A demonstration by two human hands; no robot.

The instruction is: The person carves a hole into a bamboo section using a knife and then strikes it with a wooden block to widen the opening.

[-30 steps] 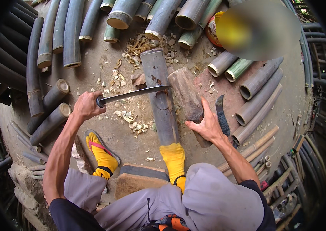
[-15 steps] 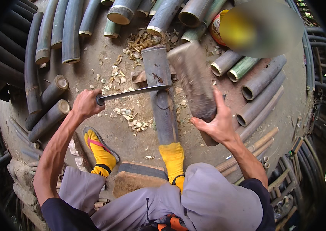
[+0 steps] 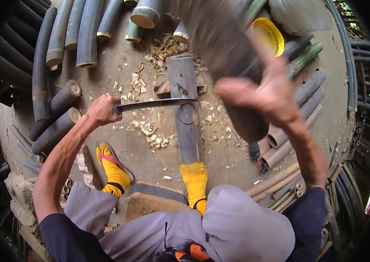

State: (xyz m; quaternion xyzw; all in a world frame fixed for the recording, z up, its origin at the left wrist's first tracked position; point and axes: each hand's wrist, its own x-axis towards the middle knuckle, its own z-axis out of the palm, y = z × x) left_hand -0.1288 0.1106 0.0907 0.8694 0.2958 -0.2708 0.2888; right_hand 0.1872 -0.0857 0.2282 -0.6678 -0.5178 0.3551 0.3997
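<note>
My left hand (image 3: 103, 110) is closed around the handle of a machete (image 3: 154, 104). Its dark blade lies across a thick grey bamboo section (image 3: 183, 81), touching the top about halfway along. That section lies lengthwise before me, its near end against my yellow-socked right foot (image 3: 193, 177). My right hand (image 3: 268, 94), smeared by motion, grips a heavy dark wooden club (image 3: 228, 48) raised close to the camera, to the right of the bamboo. The club's far part is blurred and runs past the upper edge. A carved notch line shows on the bamboo just nearer than the blade.
Pale chips (image 3: 154, 137) litter the ground around the bamboo. Cut bamboo pieces (image 3: 89, 39) lie at far left, more (image 3: 311, 83) at right. A yellow-rimmed bucket (image 3: 276, 37) stands at far right. My left foot (image 3: 110, 163) wears a sandal, beside a wooden block (image 3: 156, 205).
My right hand has lifted the wooden club up and to the right, nearer the camera. The machete stays across the bamboo in my left hand. The view has shifted slightly.
</note>
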